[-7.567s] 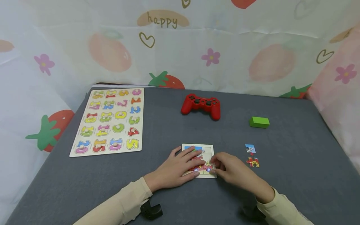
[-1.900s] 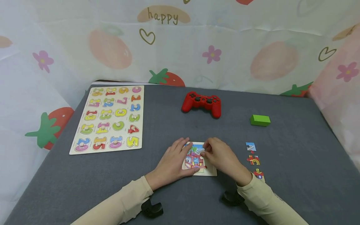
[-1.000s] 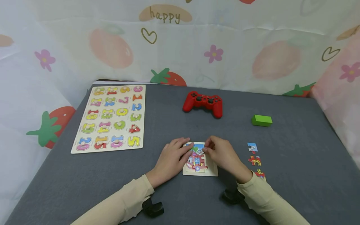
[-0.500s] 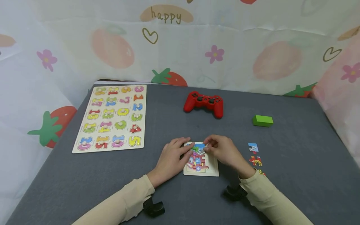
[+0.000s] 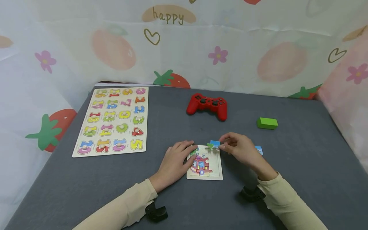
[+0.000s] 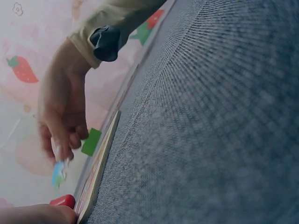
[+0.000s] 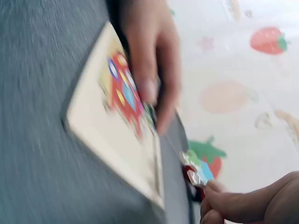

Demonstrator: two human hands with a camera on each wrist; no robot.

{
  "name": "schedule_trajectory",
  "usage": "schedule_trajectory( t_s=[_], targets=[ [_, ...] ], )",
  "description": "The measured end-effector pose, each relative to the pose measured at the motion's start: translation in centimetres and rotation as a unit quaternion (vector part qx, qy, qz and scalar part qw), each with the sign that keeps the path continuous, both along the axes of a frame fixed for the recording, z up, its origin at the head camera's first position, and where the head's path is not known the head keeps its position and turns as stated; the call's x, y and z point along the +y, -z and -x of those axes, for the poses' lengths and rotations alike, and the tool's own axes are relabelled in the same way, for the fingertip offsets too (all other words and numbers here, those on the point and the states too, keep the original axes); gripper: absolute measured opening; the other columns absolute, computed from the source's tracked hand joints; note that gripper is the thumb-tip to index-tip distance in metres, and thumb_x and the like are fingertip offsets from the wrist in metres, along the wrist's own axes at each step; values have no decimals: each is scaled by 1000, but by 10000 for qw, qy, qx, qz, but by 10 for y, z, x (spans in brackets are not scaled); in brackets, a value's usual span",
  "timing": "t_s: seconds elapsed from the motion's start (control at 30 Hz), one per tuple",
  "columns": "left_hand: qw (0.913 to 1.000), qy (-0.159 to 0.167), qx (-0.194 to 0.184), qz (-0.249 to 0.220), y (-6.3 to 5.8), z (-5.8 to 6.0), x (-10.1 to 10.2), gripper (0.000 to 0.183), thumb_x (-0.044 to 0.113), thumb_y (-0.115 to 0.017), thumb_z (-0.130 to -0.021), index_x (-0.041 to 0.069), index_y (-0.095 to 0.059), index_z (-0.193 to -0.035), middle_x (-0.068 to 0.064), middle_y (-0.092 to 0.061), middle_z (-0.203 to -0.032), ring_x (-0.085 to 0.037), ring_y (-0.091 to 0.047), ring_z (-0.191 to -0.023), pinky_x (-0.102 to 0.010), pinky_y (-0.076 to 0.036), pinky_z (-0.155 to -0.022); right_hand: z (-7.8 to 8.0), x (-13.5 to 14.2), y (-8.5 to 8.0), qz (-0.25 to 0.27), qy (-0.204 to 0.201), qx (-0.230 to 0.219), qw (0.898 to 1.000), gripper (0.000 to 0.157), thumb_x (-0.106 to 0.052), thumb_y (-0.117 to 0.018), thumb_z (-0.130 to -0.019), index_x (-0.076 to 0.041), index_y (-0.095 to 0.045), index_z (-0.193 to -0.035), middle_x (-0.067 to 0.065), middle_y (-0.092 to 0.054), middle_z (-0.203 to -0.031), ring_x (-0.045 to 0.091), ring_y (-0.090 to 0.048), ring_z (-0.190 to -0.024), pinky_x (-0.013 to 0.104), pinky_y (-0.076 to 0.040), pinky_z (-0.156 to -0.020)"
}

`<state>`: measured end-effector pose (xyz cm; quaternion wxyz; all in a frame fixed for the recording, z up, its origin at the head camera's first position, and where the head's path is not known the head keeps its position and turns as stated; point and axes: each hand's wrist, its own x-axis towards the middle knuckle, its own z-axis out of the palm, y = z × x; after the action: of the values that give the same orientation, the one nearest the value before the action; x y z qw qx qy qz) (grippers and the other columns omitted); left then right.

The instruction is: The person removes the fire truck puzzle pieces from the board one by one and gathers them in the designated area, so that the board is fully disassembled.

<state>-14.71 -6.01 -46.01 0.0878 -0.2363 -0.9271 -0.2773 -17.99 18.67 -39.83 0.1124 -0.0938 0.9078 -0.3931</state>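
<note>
A small puzzle board (image 5: 216, 166) with a pale wooden frame lies before me, red vehicle pieces (image 5: 202, 165) fitted in its left part. My left hand (image 5: 172, 164) rests along the board's left edge, fingers extended over its upper corner. Thumb and fingertips of my right hand (image 5: 242, 153) pinch a blue and green puzzle piece (image 5: 214, 143) by the board's top right corner. The right wrist view shows this puzzle piece (image 7: 200, 171) apart from the board. One loose blue piece (image 5: 259, 150) peeks out behind my right hand; the other loose pieces are hidden.
A large number puzzle board (image 5: 110, 121) lies at the left of the grey table (image 5: 172, 127). A red game controller (image 5: 207, 106) is at the back, with a green block (image 5: 267, 123) to its right. A printed curtain (image 5: 184, 44) hangs behind.
The blue and green piece has come out of the board's top, moving right with my right hand. Earlier, a third loose piece joined two at the right. My left hand stays on the board.
</note>
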Motion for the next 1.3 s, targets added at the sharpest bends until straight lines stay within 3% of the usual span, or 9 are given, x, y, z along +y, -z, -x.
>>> schedule_trajectory(
  t_s=[0.27, 0.5, 0.67, 0.93, 1.2, 1.3],
  targets=[
    [10000, 24, -30, 76, 0, -1, 0, 38, 32, -56, -97, 19, -58, -133, -2, -52, -141, -22, -44, -130, -45, -40, -97, 4, 55, -15, -392, -22, -85, 9992, 23, -22, -64, -92, -9, -62, -111, 11, -67, -94, 23, -57, -74, 34, -46, -60],
    [9999, 56, 99, 61, 2, -1, 0, 37, 30, -54, -98, 18, -59, -132, -3, -52, -140, -22, -45, -130, -45, -41, -96, 6, 84, -10, -457, -254, -405, 9978, 18, -16, -63, -93, -7, -63, -108, 10, -67, -89, 22, -60, -71, 35, -50, -63],
    [9999, 56, 104, 63, 2, -1, 0, 37, 30, -55, -97, 18, -59, -132, -3, -53, -139, -22, -46, -129, -45, -41, -95, 6, 85, -7, -524, -308, -338, 9976, 18, -16, -64, -92, -6, -64, -108, 8, -67, -88, 19, -58, -70, 31, -48, -61],
    [9999, 91, 109, 32, 0, -2, 0, 37, 30, -55, -98, 18, -59, -132, -3, -53, -140, -22, -45, -129, -45, -41, -95, 6, 80, -2, -1054, -382, 216, 9935, 17, -13, -66, -91, -5, -65, -106, 6, -65, -85, 13, -53, -64, 29, -43, -55],
    [9999, 59, -25, 108, 0, -2, 0, 43, 37, -55, -96, 18, -56, -135, -1, -51, -141, -20, -44, -130, -44, -40, -97, 3, 74, -2, -1471, -747, 894, 9822, 28, -11, -73, -83, -2, -65, -109, 10, -60, -90, 13, -48, -66, 30, -40, -59],
    [9998, 24, -63, 194, 0, -2, 1, 47, 40, -55, -95, 16, -54, -136, -1, -50, -141, -19, -43, -130, -43, -40, -97, 1, 73, 0, -1574, -750, 952, 9801, 27, -11, -73, -84, -4, -66, -108, 8, -56, -88, 14, -45, -68, 31, -38, -61]
  ],
)
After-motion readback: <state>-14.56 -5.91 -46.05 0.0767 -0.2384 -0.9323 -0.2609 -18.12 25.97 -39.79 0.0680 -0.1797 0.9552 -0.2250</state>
